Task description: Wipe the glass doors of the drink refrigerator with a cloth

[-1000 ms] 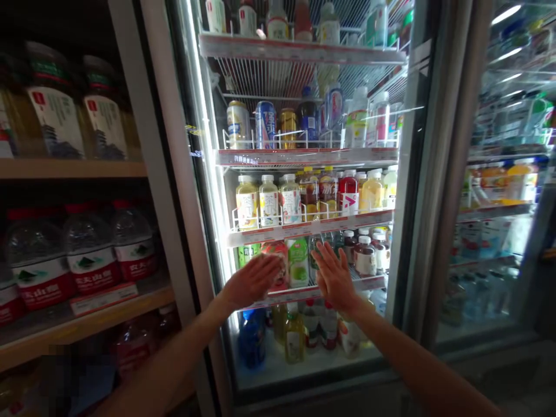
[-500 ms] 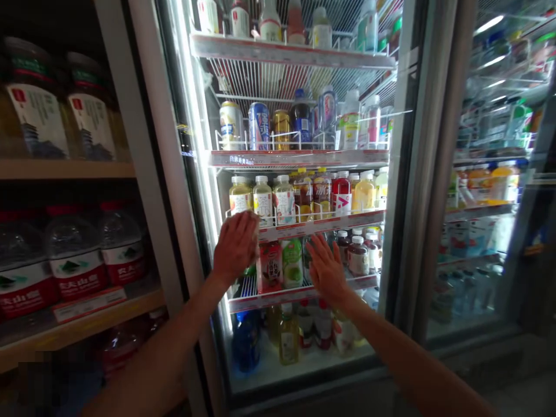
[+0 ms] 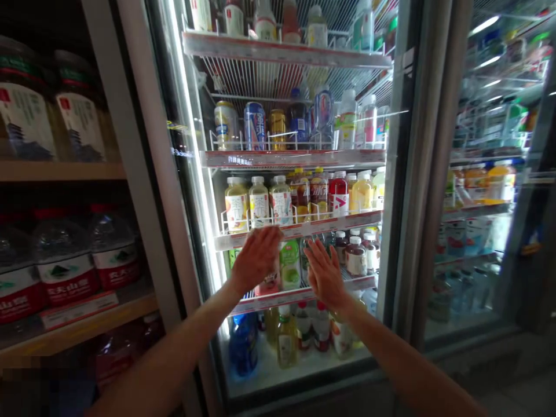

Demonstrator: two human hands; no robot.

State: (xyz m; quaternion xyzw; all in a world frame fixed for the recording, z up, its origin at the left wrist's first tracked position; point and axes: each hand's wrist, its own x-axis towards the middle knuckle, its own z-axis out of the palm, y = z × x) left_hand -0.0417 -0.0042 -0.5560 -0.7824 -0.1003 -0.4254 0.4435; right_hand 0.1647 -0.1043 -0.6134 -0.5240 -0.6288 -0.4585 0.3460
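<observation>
Both of my hands are raised in front of a lit drinks fridge [image 3: 278, 155]. My left hand [image 3: 257, 259] has its fingers stretched out towards the right, with nothing visible in it. It covers part of a red-and-pink drink pack [image 3: 268, 282] beside a green-labelled bottle [image 3: 290, 263]. My right hand [image 3: 326, 277] is held up, palm inward and fingers extended, also without anything in it. Dark bottles with white caps [image 3: 356, 256] stand behind and to its right. Whether either hand touches the fridge glass, I cannot tell.
Above the hands is a row of tea bottles [image 3: 259, 202], with cans [image 3: 255, 124] a shelf higher. A blue bottle [image 3: 244, 347] stands on the fridge floor. To the left, a wooden shelf [image 3: 61, 170] holds large bottles. Another glass-fronted fridge [image 3: 478, 231] is on the right.
My left hand has moved right, closer to my right hand, and its fingers are straighter. My right hand has barely moved. The view has shifted slightly.
</observation>
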